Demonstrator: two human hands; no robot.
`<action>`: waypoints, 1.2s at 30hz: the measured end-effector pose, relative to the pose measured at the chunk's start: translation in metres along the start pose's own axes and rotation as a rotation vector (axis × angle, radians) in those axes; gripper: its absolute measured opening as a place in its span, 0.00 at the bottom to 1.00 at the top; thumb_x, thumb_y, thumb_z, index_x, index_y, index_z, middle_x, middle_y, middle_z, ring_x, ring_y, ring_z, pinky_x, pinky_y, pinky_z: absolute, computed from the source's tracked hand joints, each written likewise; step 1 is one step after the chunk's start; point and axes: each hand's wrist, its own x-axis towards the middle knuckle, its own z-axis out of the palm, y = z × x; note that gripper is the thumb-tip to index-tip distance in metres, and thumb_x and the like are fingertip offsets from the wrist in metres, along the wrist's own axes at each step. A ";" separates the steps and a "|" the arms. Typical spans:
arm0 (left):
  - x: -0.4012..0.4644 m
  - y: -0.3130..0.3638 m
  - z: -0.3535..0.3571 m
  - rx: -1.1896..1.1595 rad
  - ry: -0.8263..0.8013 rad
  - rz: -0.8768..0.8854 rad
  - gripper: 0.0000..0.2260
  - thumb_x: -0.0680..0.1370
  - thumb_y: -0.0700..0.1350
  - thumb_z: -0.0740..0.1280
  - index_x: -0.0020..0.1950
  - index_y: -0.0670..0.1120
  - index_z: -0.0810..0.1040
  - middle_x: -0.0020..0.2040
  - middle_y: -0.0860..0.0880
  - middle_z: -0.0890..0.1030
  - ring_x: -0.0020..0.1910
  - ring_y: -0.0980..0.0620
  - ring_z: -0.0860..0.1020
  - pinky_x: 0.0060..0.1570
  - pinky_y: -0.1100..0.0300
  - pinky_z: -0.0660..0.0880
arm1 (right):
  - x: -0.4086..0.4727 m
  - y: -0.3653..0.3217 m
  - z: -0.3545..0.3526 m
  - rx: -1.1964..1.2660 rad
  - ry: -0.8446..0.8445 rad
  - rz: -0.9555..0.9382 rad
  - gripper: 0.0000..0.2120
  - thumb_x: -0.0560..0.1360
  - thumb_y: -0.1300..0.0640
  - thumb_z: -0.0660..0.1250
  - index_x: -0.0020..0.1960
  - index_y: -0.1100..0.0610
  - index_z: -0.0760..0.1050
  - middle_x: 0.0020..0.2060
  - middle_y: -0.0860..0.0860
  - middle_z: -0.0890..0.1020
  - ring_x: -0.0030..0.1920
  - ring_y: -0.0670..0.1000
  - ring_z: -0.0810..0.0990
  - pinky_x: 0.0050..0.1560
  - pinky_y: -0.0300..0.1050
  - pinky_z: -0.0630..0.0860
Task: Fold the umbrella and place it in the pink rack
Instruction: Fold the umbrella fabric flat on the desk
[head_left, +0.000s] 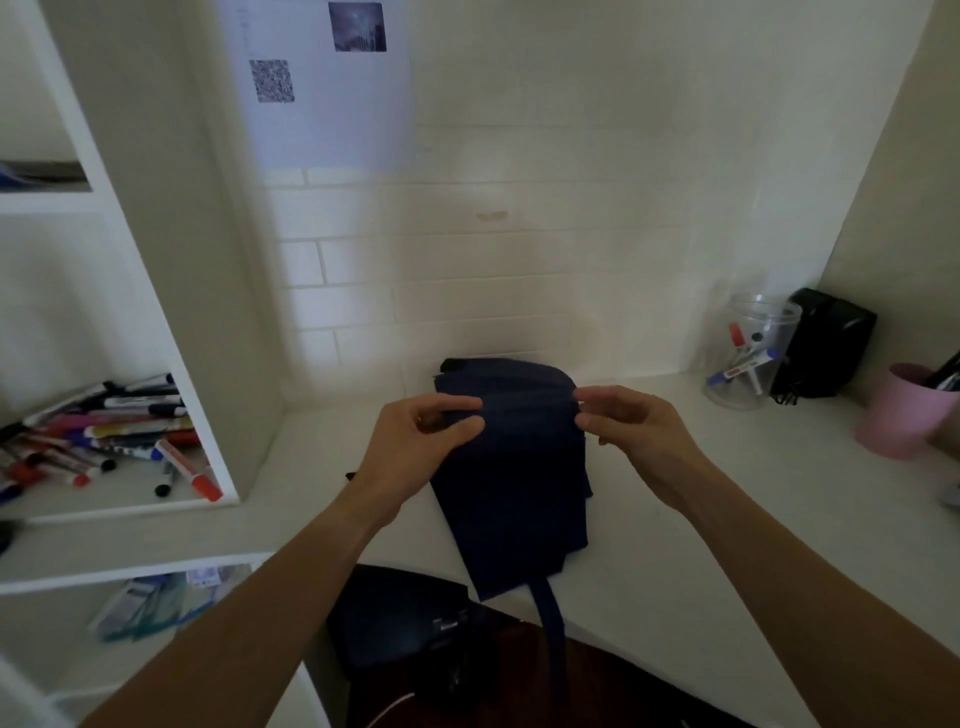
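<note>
Umbrella (511, 483): one, navy fabric, collapsed into flat pleated folds, lying on the white counter (727, 519) with a strap trailing off the near edge. Left hand (415, 441): pinching the pleats at the umbrella's left side. Right hand (636, 434): fingertips closed on the right edge of the pleats. Pink cup (904, 415): one, far right of the umbrella. Clear jar (753, 353): one, right of the umbrella, several markers inside. Loose markers (104, 436): many, on a shelf left of the umbrella.

No legible text anywhere.
</note>
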 end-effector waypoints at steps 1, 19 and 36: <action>-0.003 -0.003 0.000 0.012 0.004 0.012 0.10 0.74 0.40 0.76 0.54 0.49 0.87 0.51 0.50 0.87 0.51 0.53 0.85 0.50 0.62 0.82 | -0.002 0.002 -0.002 0.024 -0.010 0.029 0.14 0.71 0.64 0.76 0.55 0.56 0.85 0.47 0.54 0.86 0.48 0.49 0.84 0.50 0.46 0.78; -0.035 -0.029 -0.001 0.316 0.052 0.158 0.12 0.71 0.42 0.80 0.52 0.50 0.87 0.48 0.55 0.86 0.45 0.60 0.83 0.49 0.67 0.80 | -0.026 0.012 -0.004 -0.288 -0.070 -0.081 0.09 0.71 0.63 0.77 0.50 0.54 0.86 0.44 0.51 0.88 0.47 0.49 0.85 0.52 0.42 0.82; -0.071 -0.079 -0.002 0.916 -0.160 0.755 0.03 0.74 0.46 0.76 0.45 0.50 0.84 0.55 0.51 0.84 0.57 0.53 0.80 0.57 0.56 0.77 | -0.070 0.058 -0.007 -1.187 -0.117 -0.847 0.04 0.71 0.62 0.76 0.45 0.56 0.83 0.42 0.49 0.84 0.41 0.51 0.80 0.39 0.45 0.77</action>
